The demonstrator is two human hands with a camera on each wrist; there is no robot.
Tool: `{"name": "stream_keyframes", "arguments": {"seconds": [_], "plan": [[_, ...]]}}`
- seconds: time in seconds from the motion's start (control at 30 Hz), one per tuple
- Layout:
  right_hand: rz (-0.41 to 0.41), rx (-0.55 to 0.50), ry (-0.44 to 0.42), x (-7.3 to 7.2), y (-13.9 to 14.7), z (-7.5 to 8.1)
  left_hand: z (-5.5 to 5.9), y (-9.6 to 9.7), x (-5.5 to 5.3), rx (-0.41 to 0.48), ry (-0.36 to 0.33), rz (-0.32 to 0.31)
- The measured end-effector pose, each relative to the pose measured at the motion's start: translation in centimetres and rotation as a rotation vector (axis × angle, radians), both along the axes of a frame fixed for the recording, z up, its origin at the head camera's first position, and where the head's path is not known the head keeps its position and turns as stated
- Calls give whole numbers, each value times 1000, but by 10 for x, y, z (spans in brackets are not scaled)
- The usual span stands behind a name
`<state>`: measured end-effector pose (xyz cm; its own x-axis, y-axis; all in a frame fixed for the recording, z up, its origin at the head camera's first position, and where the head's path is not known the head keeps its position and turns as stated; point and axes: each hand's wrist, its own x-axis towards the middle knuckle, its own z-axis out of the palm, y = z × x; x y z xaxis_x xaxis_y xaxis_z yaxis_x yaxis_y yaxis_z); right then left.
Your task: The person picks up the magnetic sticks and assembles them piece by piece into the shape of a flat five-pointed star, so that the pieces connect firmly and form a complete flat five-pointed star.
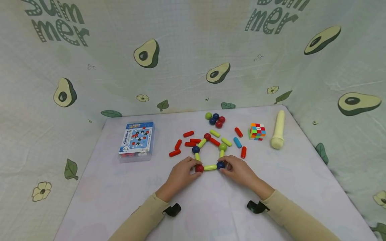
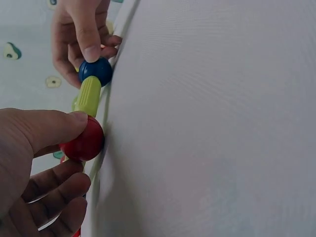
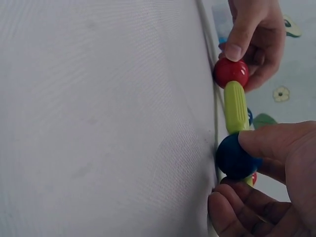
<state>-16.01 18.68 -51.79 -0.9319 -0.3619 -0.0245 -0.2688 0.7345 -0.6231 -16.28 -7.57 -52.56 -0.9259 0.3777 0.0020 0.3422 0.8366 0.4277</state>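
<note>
A ring of balls and short rods lies flat on the table. My left hand [image 1: 182,174] pinches its red ball [image 1: 199,168] at the near left corner, thumb on one side in the left wrist view. With thumb and fingers, my right hand [image 1: 238,170] holds the dark blue ball [image 1: 221,165] at the near right corner. Between these two balls runs a yellow-green rod [image 1: 210,167]. Farther round the ring are another dark blue ball [image 1: 195,149], a red ball [image 1: 207,136], a red rod [image 1: 214,142] and a green ball [image 1: 222,147].
Loose red rods [image 1: 175,153] lie left of the ring. Yellow-green rods [image 1: 226,142], a blue rod [image 1: 237,142] and more red rods are to its right. Several balls [image 1: 215,116] cluster behind. A boxed set [image 1: 137,140] stands left; a puzzle cube [image 1: 257,131] and pale-yellow club-shaped object [image 1: 278,130] are right.
</note>
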Motion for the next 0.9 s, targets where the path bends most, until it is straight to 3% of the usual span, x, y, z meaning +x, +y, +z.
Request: {"name": "stream_keyframes", "arguments": {"seconds": [0.5,0.6,0.77,0.9], "plan": [[57,11,-41,0,5,1,-2,-5,4,111,-67,22],[-17,-16,-70,-4,6,4,-1,-9,-2,198,-64,92],[-198,-69,-85,-20,9,1,-5,-11,-21,310,-45,222],[-204,-89,-91,-32,10,-4,-10,-9,-36,310,-70,235]]}}
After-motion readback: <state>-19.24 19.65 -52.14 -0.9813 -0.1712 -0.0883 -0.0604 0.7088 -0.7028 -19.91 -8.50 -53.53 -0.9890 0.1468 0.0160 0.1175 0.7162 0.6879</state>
